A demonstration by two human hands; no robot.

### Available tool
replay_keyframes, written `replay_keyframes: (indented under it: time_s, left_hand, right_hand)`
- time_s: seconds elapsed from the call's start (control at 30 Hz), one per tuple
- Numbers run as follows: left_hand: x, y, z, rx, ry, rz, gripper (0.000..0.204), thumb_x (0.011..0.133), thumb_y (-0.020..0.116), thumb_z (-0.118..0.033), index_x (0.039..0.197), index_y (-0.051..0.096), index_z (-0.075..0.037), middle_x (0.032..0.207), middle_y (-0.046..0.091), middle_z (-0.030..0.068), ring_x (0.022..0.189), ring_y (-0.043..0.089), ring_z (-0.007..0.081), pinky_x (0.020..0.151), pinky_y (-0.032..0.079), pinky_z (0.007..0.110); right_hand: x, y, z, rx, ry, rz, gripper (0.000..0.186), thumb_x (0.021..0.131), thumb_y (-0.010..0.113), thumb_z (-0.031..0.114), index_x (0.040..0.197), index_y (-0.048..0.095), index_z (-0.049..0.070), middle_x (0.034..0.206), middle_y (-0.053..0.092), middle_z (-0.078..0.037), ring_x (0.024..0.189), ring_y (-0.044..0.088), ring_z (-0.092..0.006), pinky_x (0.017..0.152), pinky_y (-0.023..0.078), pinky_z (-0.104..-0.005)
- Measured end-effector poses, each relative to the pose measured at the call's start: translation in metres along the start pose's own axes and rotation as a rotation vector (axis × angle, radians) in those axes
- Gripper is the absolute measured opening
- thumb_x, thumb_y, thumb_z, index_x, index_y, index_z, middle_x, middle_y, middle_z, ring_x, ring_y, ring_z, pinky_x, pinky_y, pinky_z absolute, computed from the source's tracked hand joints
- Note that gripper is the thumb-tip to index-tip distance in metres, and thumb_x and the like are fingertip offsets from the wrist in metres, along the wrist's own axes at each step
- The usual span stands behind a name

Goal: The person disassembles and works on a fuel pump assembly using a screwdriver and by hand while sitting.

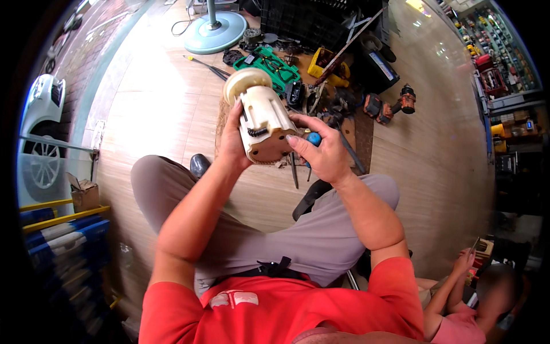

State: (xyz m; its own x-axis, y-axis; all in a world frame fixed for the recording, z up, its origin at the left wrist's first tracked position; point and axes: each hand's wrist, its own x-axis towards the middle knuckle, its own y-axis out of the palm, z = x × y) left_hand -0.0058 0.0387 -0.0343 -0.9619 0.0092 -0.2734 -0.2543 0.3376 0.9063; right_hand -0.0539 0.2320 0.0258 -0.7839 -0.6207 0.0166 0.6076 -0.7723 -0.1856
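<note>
I hold a cream-white plastic fuel pump module point(266, 112) in front of me, tilted, with its round flange away from me and its brownish base toward me. A short black corrugated hose point(258, 132) shows on its side. My left hand point(234, 140) is closed round the left side of the module. On the right side, my right hand point(323, 146) grips it near the base, with the thumb on the edge. A round blue piece point(313, 139) shows between that thumb and the fingers; whether it is held or lies behind, I cannot tell.
Beyond my hands lie a green tool case point(269, 66), a yellow container point(326, 67), a cordless drill point(404, 100), a black battery-like box point(375, 71) and several loose parts on cardboard. A round pale stand base point(215, 33) stands farther back. Another person point(467, 298) sits at lower right.
</note>
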Motion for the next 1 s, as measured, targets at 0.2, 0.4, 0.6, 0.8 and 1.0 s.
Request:
replay_keyframes:
  time_s: [0.2,0.4,0.6,0.8,1.0]
  left_hand:
    - [-0.028,-0.022,0.055,-0.350,0.028,0.002,0.073,0.097,0.026,-0.066,0.146,0.044,-0.015,0.137,0.056,0.0128,0.119,0.058,0.0350,0.096,0.051,0.053]
    - [-0.031,-0.057,0.084,-0.475,0.027,0.253,0.077,0.094,0.026,-0.070,0.146,0.043,-0.015,0.138,0.054,0.0130,0.119,0.057,0.0380,0.093,0.050,0.058]
    - [-0.028,-0.039,0.076,-0.409,0.026,0.012,0.072,0.096,0.026,-0.065,0.137,0.051,-0.012,0.125,0.059,0.0135,0.108,0.059,0.0327,0.091,0.050,0.049]
    - [-0.034,-0.037,0.079,-0.418,-0.010,-0.206,0.071,0.098,0.022,-0.064,0.132,0.054,-0.010,0.121,0.062,0.0133,0.105,0.061,0.0335,0.088,0.052,0.049]
    - [-0.026,-0.059,0.083,-0.357,-0.002,-0.295,0.069,0.098,0.023,-0.065,0.135,0.054,-0.017,0.134,0.058,0.0077,0.120,0.057,0.0290,0.101,0.048,0.047]
  right_hand:
    - [-0.004,0.009,0.015,0.033,0.006,0.088,0.037,0.091,0.070,0.012,0.124,0.062,-0.002,0.095,0.068,-0.002,0.060,0.053,-0.0023,0.052,0.045,-0.0198]
    - [-0.009,0.024,0.014,0.117,0.147,0.107,0.033,0.092,0.066,0.008,0.122,0.062,-0.003,0.098,0.069,-0.004,0.062,0.054,-0.0034,0.052,0.046,-0.0201]
    - [-0.004,0.026,0.012,0.301,0.234,0.023,0.027,0.094,0.067,0.015,0.112,0.064,-0.005,0.078,0.063,-0.002,0.059,0.054,-0.0050,0.049,0.045,-0.0225]
    - [-0.003,0.030,-0.008,0.239,0.320,-0.071,0.028,0.094,0.066,0.016,0.113,0.063,-0.005,0.077,0.065,-0.004,0.057,0.053,-0.0057,0.048,0.046,-0.0219]
    - [-0.001,0.041,-0.032,-0.095,0.244,-0.124,0.022,0.088,0.074,0.016,0.103,0.070,0.000,0.075,0.063,0.002,0.055,0.053,-0.0033,0.048,0.043,-0.0209]
